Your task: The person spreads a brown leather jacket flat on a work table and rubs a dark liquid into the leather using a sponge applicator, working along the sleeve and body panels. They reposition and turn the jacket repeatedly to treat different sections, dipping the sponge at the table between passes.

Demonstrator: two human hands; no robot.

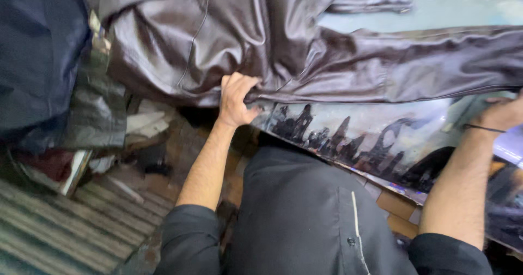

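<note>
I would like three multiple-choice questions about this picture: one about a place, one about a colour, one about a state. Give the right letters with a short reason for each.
1. Where does the left hand grip the leather jacket?
A. at its lower edge, by the table's front edge
B. on the far sleeve end
C. on the floor

2. What colour is the jacket?
A. bright red
B. dark brown
C. white

3. How does the jacket lie?
A. folded in a small square
B. hanging on a hook
C. spread across the glossy table, wrinkled

Answers: 1 A, the fingers pinch the hem at the near table edge. 2 B, the shiny leather looks dark brown. 3 C, it stretches across the tabletop with creases, while the right hand rests at the table edge near it.
</note>
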